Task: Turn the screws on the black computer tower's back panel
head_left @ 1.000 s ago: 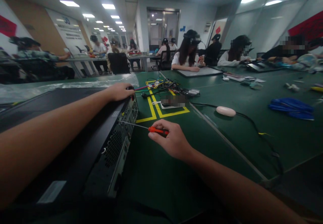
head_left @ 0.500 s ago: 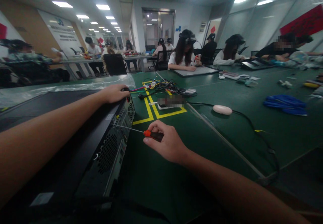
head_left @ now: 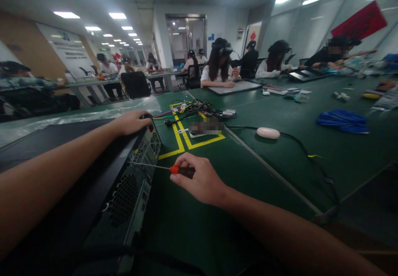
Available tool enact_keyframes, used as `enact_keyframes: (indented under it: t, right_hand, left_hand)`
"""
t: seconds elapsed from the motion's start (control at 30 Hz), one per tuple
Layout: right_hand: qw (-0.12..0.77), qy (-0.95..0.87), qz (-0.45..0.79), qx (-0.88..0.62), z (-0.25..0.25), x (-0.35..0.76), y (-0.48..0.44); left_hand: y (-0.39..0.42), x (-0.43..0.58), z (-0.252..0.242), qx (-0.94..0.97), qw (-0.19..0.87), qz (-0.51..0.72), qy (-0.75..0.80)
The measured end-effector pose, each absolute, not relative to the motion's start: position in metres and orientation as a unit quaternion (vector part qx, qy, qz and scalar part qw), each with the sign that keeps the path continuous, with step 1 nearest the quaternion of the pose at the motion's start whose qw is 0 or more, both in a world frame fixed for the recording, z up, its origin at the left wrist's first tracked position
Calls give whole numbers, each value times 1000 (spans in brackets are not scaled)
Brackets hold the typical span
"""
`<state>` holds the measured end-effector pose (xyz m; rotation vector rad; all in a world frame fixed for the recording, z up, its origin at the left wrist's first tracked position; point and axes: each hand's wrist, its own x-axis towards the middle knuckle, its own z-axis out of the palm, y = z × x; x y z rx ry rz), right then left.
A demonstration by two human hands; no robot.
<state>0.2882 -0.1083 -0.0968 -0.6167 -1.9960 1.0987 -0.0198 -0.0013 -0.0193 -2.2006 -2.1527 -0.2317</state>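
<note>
A black desktop computer case (head_left: 104,180) lies on the green table at the left, its metal rear panel with round vent grilles facing right. Over the top edge at its far corner, my left hand (head_left: 133,122) is closed, fingers bent round the rim and partly hidden. My right hand (head_left: 199,178) holds a screwdriver (head_left: 184,172) with an orange and dark handle. Its thin shaft points left, and the tip meets the rear panel near the upper edge. Whether the tip sits in a screw is too small to tell.
Beyond the case lie tangled cables (head_left: 199,108) and a blurred-out item inside yellow tape marks (head_left: 183,143). A pink oval object (head_left: 268,133) sits beside a black cable on the right, with a blue cloth bundle (head_left: 342,120) further off. Other people work across the table.
The whole view has shifted slightly, so the case and both hands appear a little further left. My left hand's hold and the screwdriver's place against the panel look the same.
</note>
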Motion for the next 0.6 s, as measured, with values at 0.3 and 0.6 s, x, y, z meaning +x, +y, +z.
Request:
enact_keyframes:
  t: [0.3,0.6]
  right_hand:
    - [374,-783,436,-239,-97,289,-108]
    - [365,-790,417,-262,-95,289,-108]
  left_hand:
    - [-2,-19,-19,-708,27,-83,-701]
    - [-4,-16,-17,-706,23,-75,-704]
